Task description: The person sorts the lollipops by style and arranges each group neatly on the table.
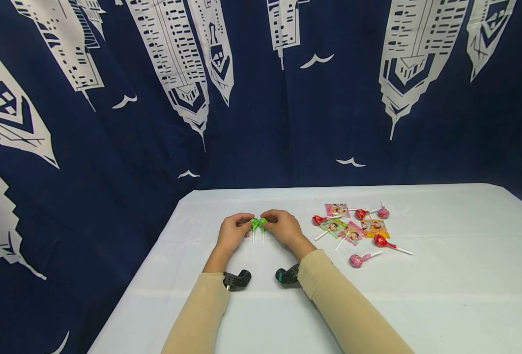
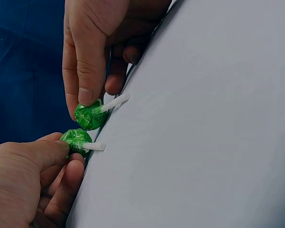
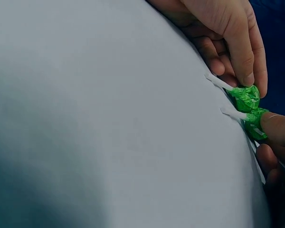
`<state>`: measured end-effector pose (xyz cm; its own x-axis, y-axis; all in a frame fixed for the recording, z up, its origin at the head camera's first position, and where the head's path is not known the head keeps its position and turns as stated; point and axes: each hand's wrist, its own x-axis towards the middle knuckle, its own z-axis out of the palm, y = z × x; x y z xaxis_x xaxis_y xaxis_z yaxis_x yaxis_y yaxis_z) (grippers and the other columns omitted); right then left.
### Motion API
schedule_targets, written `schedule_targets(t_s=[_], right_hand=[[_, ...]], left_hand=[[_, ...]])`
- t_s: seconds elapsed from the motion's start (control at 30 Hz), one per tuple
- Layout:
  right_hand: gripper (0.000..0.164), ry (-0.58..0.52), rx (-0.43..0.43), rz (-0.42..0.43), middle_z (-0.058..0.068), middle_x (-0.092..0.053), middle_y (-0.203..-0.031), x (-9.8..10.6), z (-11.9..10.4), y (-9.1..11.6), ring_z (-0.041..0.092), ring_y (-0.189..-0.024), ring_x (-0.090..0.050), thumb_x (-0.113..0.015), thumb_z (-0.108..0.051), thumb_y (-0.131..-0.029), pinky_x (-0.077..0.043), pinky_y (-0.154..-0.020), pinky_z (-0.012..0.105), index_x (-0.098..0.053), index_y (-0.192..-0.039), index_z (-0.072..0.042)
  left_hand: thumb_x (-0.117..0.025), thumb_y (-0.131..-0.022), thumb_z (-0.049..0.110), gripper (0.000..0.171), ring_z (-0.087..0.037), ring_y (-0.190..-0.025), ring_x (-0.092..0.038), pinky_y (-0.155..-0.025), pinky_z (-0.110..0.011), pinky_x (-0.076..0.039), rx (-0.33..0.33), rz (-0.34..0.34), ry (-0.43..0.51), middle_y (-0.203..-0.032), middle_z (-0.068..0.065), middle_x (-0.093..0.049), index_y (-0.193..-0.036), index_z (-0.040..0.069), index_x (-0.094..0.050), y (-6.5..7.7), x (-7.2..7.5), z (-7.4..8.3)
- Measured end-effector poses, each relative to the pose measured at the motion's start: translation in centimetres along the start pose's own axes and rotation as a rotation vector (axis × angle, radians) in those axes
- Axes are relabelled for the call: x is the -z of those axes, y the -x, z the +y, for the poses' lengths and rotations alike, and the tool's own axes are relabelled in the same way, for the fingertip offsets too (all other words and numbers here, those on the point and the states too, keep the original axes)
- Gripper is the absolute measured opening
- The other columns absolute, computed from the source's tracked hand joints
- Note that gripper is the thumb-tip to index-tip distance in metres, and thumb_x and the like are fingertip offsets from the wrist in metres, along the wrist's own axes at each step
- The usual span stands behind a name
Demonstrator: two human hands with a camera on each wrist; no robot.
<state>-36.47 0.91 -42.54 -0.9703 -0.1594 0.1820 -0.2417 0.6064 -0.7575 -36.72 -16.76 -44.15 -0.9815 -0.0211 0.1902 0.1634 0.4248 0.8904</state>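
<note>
Pinching seems a proper hold here: the left hand (image 1: 233, 233) has thumb and fingers closed on the head of the left lollipop (image 1: 254, 222), and the right hand (image 1: 285, 228) holds the right lollipop (image 1: 263, 223) in the same manner. To do it well, I would judge, the pressure should be light and equal, because a round head can roll under the finger and the wrapper may slip. It is also better to watch the sticks (image 2: 116, 101), so that they become parallel. Both lollipops are just beside each other over the white counter (image 1: 455, 285), sticks toward the sleeves (image 1: 199, 314); whether the heads touch, I cannot surely tell. They look alike: round, shiny green, with creases and paler lines, and a white stick each. Farther out, to the right, lie red lollipops (image 1: 380, 240), pink lollipops (image 1: 356, 261) and small packets (image 1: 375, 229).
</note>
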Motion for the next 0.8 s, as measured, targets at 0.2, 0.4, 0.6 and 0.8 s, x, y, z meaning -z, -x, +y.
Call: schedule_targets(t_s=[0.2, 0.4, 0.6, 0.8], right_hand=[[0.030, 0.016, 0.016, 0.015, 0.006, -0.073, -0.120, 0.04, 0.05, 0.11, 0.027, -0.112, -0.067, -0.071, -0.021, -0.092, -0.050, -0.101, 0.047, -0.071, -0.122, -0.016], [0.032, -0.003, 0.027, 0.010, 0.006, -0.072, -0.125, 0.11, 0.15, 0.13, 0.027, -0.113, -0.066, -0.070, -0.019, -0.092, -0.050, -0.101, 0.047, -0.070, -0.124, -0.014], [0.028, -0.003, 0.025, 0.020, 0.006, -0.073, -0.121, 0.05, 0.24, 0.06, 0.027, -0.109, -0.067, -0.070, -0.017, -0.092, -0.051, -0.098, 0.046, -0.072, -0.120, -0.014], [0.027, 0.017, 0.020, 0.030, 0.006, -0.075, -0.118, -0.02, -0.05, 0.19, 0.027, -0.109, -0.068, -0.071, -0.017, -0.091, -0.050, -0.099, 0.047, -0.073, -0.118, -0.015]], left_hand=[[-0.068, -0.094, 0.009, 0.022, -0.005, -0.066, -0.062, -0.058, -0.017, -0.054, -0.002, 0.000, -0.006, -0.114, -0.012, -0.074, -0.114, 0.009, -0.075, 0.00, -0.08, 0.06], [-0.068, -0.094, 0.009, 0.022, -0.005, -0.068, -0.063, -0.058, -0.017, -0.054, 0.005, -0.007, 0.004, -0.115, -0.011, -0.074, -0.115, 0.009, -0.075, -0.01, 0.01, 0.05], [-0.068, -0.094, 0.010, 0.022, -0.006, -0.068, -0.062, -0.058, -0.017, -0.054, 0.005, -0.006, 0.001, -0.115, -0.011, -0.074, -0.115, 0.009, -0.075, 0.00, 0.08, 0.06], [-0.068, -0.093, 0.008, 0.021, -0.005, -0.066, -0.062, -0.057, -0.016, -0.053, 0.014, 0.001, -0.003, -0.115, -0.011, -0.074, -0.113, 0.010, -0.075, 0.08, -0.04, 0.15]])
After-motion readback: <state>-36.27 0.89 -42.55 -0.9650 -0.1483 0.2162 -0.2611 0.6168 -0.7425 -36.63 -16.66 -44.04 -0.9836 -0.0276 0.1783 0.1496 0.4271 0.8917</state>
